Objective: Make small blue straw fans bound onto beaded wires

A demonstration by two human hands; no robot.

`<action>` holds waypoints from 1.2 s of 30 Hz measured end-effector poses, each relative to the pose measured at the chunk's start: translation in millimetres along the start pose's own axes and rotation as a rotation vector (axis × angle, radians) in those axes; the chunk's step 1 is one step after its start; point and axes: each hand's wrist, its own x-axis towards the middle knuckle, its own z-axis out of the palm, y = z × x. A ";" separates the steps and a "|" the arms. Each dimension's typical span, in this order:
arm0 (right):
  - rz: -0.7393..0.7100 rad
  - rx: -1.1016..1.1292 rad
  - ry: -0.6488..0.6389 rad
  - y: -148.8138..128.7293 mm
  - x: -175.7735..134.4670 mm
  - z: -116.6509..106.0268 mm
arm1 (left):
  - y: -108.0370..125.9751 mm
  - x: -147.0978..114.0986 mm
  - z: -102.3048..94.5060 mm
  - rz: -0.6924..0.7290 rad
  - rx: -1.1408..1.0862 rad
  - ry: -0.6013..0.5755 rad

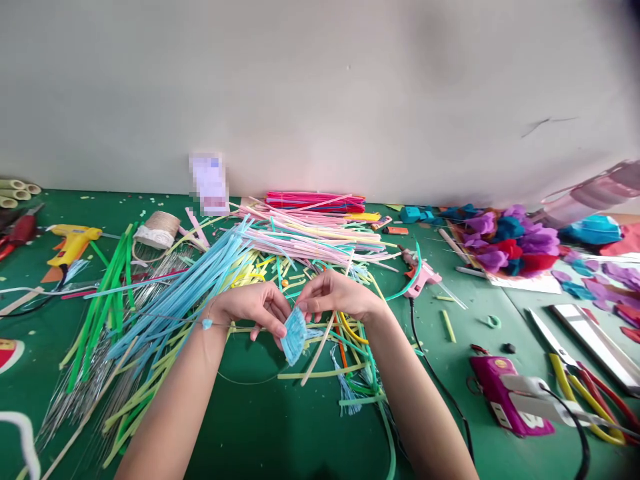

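Note:
My left hand (260, 310) pinches a small flat light-blue piece (295, 339) between thumb and fingers. The piece has a ribbed, fuzzy look, like chenille stems laid side by side. At its upper corner the fingertips of my right hand (333, 293) are closed on it; the exact grip there is partly hidden. A thin wire runs from near my left wrist out to the left. Just left of my hands lies a bundle of light-blue chenille stems (185, 287). Under and beside my right hand are yellow and green stems, and a pale stick (318, 351) slants down.
Pink stems (310, 233) lie behind my hands, green stems (107, 303) to the left. A yellow glue gun (75, 243) and twine spool (159, 229) stand left; a pink glue gun (423, 273), scissors (560, 363), magenta device (500, 393) and purple flowers (537, 243) are right.

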 end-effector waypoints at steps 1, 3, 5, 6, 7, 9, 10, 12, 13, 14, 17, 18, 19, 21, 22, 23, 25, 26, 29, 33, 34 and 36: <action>0.000 0.003 -0.003 0.7 0.3 -0.5 | 0.2 -0.2 0.1 0.000 0.000 0.001; -0.003 0.003 -0.006 1.6 0.6 -1.4 | 1.0 -0.7 0.7 -0.001 -0.001 0.004; -0.010 -0.009 -0.013 2.1 0.9 -2.2 | 1.7 -0.9 1.1 0.000 -0.001 0.005; -0.015 -0.017 -0.017 2.4 1.1 -2.5 | 1.8 -0.8 1.1 0.001 0.000 0.003; -0.020 -0.025 -0.018 2.7 1.3 -2.7 | 1.8 -0.7 1.1 0.001 0.001 0.001; -0.030 -0.039 -0.012 3.5 2.1 -2.8 | 1.4 -0.4 0.8 0.003 0.002 0.000; -0.036 -0.043 -0.006 4.0 2.7 -2.6 | 1.2 -0.4 0.6 0.003 0.004 0.001; -0.046 -0.044 0.009 4.6 4.0 -1.9 | 0.7 -0.6 0.2 0.003 0.008 0.004; -0.048 -0.043 0.018 4.9 4.7 -1.3 | 0.6 -0.9 0.0 0.002 0.012 0.008; -0.049 -0.045 0.028 5.1 5.4 -0.8 | 0.5 -1.3 -0.3 0.001 0.016 0.013; -0.053 -0.059 0.063 6.6 8.3 0.5 | 0.6 -2.7 -1.0 -0.003 0.031 0.039; -0.057 -0.065 0.074 7.7 9.5 0.7 | 0.9 -3.1 -1.3 -0.004 0.039 0.049; -0.061 -0.068 0.088 9.1 10.9 0.8 | 1.4 -3.4 -1.4 -0.003 0.048 0.062; -0.071 -0.074 0.124 12.5 13.7 1.0 | 2.7 -3.7 -1.5 -0.003 0.068 0.097; -0.077 -0.078 0.143 14.2 15.0 1.2 | 3.4 -3.8 -1.4 -0.004 0.078 0.118; -0.084 -0.084 0.160 15.5 16.1 1.5 | 4.2 -3.9 -1.2 -0.006 0.088 0.140; -0.100 -0.102 0.187 16.4 17.2 2.6 | 5.2 -4.1 -1.1 -0.014 0.101 0.171; -0.107 -0.114 0.200 15.9 17.0 3.3 | 5.4 -4.1 -1.3 -0.019 0.104 0.182; -0.116 -0.205 0.279 11.0 13.3 5.1 | 4.6 -3.1 -2.6 -0.019 0.100 0.235; -0.187 -0.431 0.477 3.0 7.4 8.7 | 1.9 1.6 -4.4 0.002 0.036 0.436; -0.222 -0.469 0.523 1.9 6.9 10.2 | 1.5 2.9 -4.5 0.009 0.017 0.485; -0.277 -0.526 0.593 0.9 7.6 14.0 | 1.6 5.0 -3.8 0.024 -0.005 0.536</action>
